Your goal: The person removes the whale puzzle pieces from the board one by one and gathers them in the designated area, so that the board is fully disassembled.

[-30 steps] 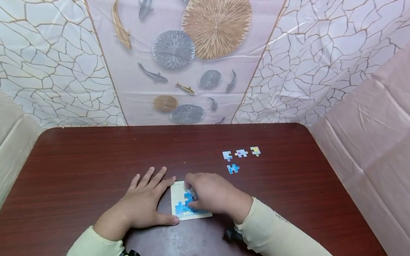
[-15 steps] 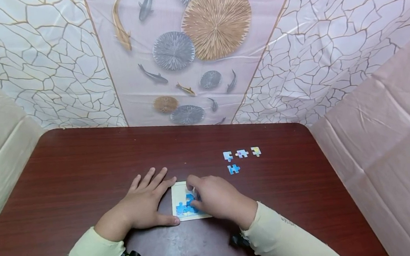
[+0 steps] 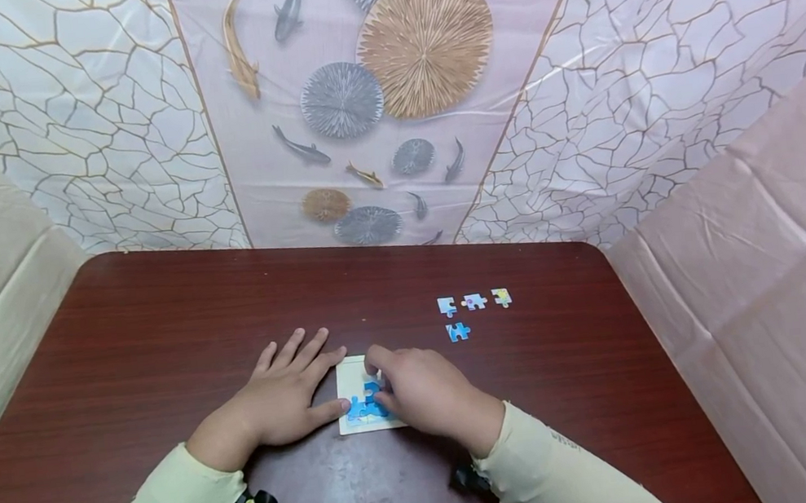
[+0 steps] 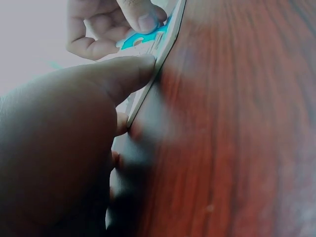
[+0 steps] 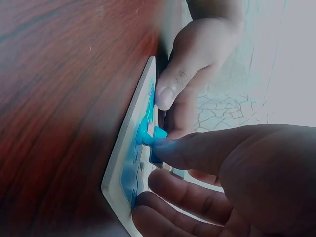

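Note:
A small pale puzzle board (image 3: 349, 374) lies on the table, with blue jigsaw pieces (image 3: 357, 412) fitted along its near part. My left hand (image 3: 274, 400) is spread flat at the board's left side, its thumb resting on the frame edge and the leftmost piece. Over the board, my right hand (image 3: 432, 388) pinches a blue jigsaw piece (image 5: 159, 133) between thumb and fingers. In the right wrist view that piece is tilted up from the board, close against the pieces lying there. My right hand covers the board's right side in the head view.
Several loose jigsaw pieces (image 3: 475, 302) lie to the right of the board, further back on the dark red wooden table (image 3: 230, 294). Patterned cloth (image 3: 366, 181) hangs behind the table's far edge, and plain cloth (image 3: 758, 263) closes in the sides.
My left thumb has slid from the board's near left corner up onto its left edge and the piece there. The right hand has shifted slightly to the right, keeping its pinch.

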`<state>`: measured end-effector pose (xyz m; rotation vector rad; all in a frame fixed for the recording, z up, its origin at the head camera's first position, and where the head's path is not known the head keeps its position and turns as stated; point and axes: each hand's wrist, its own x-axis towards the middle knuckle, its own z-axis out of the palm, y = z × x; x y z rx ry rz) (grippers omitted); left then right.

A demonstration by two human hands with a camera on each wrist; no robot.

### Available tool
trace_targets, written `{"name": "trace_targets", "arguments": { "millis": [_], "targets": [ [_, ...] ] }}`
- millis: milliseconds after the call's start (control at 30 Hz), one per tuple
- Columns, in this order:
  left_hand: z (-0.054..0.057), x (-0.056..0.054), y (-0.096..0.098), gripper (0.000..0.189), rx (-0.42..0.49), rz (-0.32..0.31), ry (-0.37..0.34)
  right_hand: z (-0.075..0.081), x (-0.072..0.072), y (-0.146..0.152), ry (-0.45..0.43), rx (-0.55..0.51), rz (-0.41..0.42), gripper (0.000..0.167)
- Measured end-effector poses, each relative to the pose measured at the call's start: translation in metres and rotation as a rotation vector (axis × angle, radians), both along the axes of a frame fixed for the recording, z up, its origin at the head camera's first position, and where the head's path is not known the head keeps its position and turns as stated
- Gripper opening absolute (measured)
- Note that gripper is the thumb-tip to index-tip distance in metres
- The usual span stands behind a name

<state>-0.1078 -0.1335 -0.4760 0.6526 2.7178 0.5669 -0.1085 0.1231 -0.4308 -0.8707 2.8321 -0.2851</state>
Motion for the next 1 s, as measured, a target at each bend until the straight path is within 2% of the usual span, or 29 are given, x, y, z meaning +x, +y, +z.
{"name": "trace_targets", "arguments": {
  "millis": [367, 767, 1000],
  "targets": [
    [0.005, 0.0, 0.0, 0.086, 0.009, 0.003, -0.005, 0.002, 0.003, 0.003, 0.031, -0.034, 0.01, 0.023],
    [0.005, 0.001, 0.002, 0.087, 0.004, 0.014, 0.006, 0.008, -0.006, 0.015, -0.129, -0.152, -0.025, 0.017],
    [0.006, 0.001, 0.002, 0.086, -0.004, 0.019, 0.009, 0.013, -0.013, 0.028, -0.13, -0.234, -0.037, 0.02]
  ]
}}
